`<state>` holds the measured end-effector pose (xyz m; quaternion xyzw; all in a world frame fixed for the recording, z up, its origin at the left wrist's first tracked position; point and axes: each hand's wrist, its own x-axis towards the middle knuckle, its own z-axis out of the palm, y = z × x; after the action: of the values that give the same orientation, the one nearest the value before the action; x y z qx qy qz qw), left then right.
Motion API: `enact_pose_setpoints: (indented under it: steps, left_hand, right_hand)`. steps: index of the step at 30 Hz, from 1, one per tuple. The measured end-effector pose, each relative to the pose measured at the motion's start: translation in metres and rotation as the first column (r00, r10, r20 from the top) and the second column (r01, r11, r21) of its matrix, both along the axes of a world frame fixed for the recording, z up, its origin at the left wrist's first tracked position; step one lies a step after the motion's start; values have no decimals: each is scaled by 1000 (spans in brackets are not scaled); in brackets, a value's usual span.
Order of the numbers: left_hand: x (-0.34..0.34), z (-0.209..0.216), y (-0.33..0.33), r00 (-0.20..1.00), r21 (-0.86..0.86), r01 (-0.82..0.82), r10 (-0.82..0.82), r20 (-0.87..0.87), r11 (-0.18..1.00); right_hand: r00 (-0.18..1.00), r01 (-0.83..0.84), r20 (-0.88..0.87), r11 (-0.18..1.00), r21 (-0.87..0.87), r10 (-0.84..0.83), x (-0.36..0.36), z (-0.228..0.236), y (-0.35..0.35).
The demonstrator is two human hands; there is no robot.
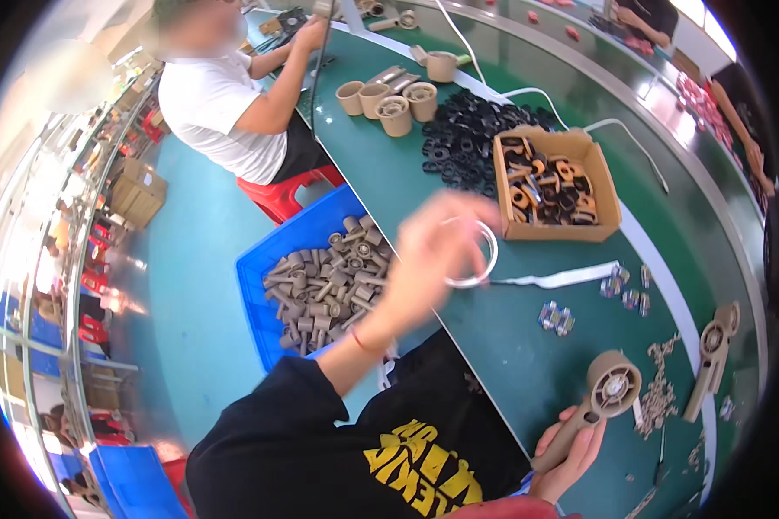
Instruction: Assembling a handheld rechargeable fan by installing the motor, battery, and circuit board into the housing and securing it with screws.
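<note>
My right hand (573, 458) is wrapped round the handle of a beige handheld fan housing (613, 382), its round vented head tilted up over the bench's near edge. My left hand (441, 246), smeared by motion, is over the bench left of the cardboard box. A thin white ring (492, 253) is at its fingers, which look curled on it. Beyond the ring, a flat white strip (571, 276) with a thin dark end lies on the green bench top (511, 363). Small shiny metal-and-blue parts (556, 318) lie between my hands.
A cardboard box (563, 233) holds black and orange parts, beside a heap of black pieces (463, 130). Beige cups (395, 117) stand farther off. A blue bin (255, 290) of beige parts is left. Screws (658, 398) and another fan housing (714, 346) lie right. A co-worker (225, 112) sits far left.
</note>
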<state>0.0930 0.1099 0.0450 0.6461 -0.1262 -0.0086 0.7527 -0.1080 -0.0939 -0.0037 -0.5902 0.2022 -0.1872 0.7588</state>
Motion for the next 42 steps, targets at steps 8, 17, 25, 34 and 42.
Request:
enact_pose_setpoints:
  steps: [8, 17, 25, 34, 42]
  left_hand:
    - [28, 0, 16, 929, 313, -248, 133, 345, 917]
    - [-106, -31, -105, 788, 139, 615, -613, -59, 776]
    - [-100, -40, -115, 755, 137, 655, -651, -75, 743]
    - [-100, -43, -117, 770, 182, 637, -632, -88, 749]
    - [-99, -48, -115, 721, 157, 693, -676, -155, 703]
  right_hand:
    - [997, 78, -2, 984, -159, -79, -28, -29, -3]
    - [983, -135, 164, 917, 374, 78, -11, -8, -13]
    - [990, 137, -9, 979, 152, -138, -5, -20, -4]
    - [993, 95, 59, 989, 113, -102, -7, -21, -7]
    - [989, 121, 67, 986, 111, -128, -11, -29, -7]
